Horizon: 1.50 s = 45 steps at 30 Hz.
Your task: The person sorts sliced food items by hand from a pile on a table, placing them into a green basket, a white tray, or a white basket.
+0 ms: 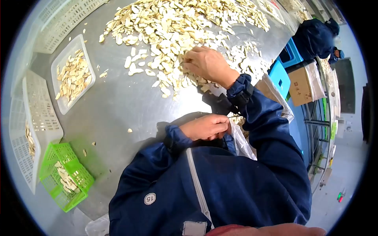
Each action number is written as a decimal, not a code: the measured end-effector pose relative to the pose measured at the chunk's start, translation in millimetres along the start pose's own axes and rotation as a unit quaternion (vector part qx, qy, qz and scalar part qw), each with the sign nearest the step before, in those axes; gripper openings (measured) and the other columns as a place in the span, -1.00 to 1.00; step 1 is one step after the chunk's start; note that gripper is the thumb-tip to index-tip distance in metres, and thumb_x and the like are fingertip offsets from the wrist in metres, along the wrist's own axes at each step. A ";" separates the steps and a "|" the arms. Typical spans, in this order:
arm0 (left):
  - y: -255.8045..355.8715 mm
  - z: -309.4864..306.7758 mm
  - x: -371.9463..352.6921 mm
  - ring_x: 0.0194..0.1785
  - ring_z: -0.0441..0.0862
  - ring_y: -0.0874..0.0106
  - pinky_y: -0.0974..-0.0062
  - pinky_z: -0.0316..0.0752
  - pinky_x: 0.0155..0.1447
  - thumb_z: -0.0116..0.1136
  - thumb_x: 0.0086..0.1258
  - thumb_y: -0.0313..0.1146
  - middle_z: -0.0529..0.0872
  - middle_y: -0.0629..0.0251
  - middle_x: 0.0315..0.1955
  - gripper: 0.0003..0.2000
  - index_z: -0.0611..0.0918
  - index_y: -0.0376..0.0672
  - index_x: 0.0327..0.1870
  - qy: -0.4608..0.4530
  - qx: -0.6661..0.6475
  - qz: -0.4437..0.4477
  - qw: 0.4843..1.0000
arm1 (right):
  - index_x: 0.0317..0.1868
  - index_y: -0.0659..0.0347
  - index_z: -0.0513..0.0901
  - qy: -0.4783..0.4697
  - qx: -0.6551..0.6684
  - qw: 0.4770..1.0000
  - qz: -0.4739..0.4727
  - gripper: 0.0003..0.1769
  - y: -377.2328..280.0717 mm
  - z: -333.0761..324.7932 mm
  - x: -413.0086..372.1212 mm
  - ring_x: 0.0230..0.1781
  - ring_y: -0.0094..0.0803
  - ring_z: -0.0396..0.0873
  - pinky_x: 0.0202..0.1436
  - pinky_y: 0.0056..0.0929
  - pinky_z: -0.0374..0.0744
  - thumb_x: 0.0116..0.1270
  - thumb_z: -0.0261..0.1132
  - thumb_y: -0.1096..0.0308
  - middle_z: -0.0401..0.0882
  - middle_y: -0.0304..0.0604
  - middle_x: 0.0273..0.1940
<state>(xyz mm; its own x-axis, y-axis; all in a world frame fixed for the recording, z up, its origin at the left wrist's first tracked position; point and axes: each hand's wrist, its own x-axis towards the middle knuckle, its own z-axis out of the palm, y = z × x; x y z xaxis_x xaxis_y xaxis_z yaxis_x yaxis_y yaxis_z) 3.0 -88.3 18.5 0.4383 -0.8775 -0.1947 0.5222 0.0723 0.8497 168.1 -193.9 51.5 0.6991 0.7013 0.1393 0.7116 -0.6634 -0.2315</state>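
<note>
A large heap of pale dried slices (pixel 169 27) spreads over the grey metal table (pixel 114 106). At the heap's near edge, my right hand (pixel 206 65) has its fingers curled down and close together among the slices; its fingertips and anything between them are hidden. Nearer my body, my left hand (pixel 206 128) is closed with bent fingers, beside a clear plastic bag (pixel 243 143) and a thin dark strand. What it grips is too small to make out. A dark band is around my right wrist.
On the left are a white tray of slices (pixel 91 74), white perforated baskets (pixel 41 106) and a green basket (pixel 84 173) holding slices. At right are blue containers (pixel 280 80), a cardboard box (pixel 300 88) and another person in dark clothing (pixel 315 38).
</note>
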 end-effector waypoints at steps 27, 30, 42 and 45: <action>-12.0 -6.5 11.8 -0.45 0.50 0.59 0.54 0.40 -0.39 0.02 0.66 -0.25 0.64 0.42 -0.40 -0.76 0.69 -0.19 -0.01 -0.018 0.051 0.065 0.996 | -0.23 0.23 0.74 -0.207 -0.021 0.978 -0.024 -0.74 -42.6 -34.0 31.7 -0.31 0.11 0.72 -0.17 -0.01 0.65 0.37 0.34 0.17 0.74 0.08 -0.37; -9.1 -1.4 8.6 -0.45 0.49 0.60 0.57 0.38 -0.40 0.01 0.68 -0.23 0.61 0.44 -0.39 -0.75 0.68 -0.18 0.00 -0.007 0.040 0.050 0.998 | -0.19 0.30 0.75 -0.212 0.017 0.970 -0.118 -0.67 -85.8 -41.4 73.2 -0.39 0.08 0.73 -0.19 -0.05 0.67 0.45 0.32 0.15 0.75 0.12 -0.39; -23.4 -5.9 22.0 -0.49 0.49 0.58 0.53 0.36 -0.48 0.04 0.71 -0.20 0.61 0.42 -0.41 -0.74 0.64 -0.21 -0.08 -0.029 0.061 0.082 0.994 | 0.16 0.15 0.80 -0.073 0.143 0.986 -0.043 -0.69 -74.9 -42.4 23.3 -0.11 -0.05 0.81 0.01 -0.16 0.73 0.50 0.41 0.26 0.83 0.04 -0.05; -0.1 1.2 4.6 -0.52 0.43 0.66 0.64 0.28 -0.54 -0.01 0.74 -0.22 0.63 0.41 -0.39 -0.75 0.65 -0.20 -0.02 -0.010 0.002 0.001 1.000 | 0.15 0.12 0.81 -0.092 0.154 0.984 -0.022 -0.70 -39.0 -35.7 -46.2 0.07 -0.09 0.74 0.15 -0.24 0.72 0.43 0.48 0.39 0.77 -0.05 0.15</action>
<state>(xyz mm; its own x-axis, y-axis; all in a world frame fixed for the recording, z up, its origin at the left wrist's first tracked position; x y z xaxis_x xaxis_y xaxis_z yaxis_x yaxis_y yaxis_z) 4.2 -92.9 18.2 0.4255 -0.8862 -0.1834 0.5189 0.0729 0.8517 110.6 -209.8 88.4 0.6238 0.7814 -0.0155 0.6655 -0.5415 -0.5137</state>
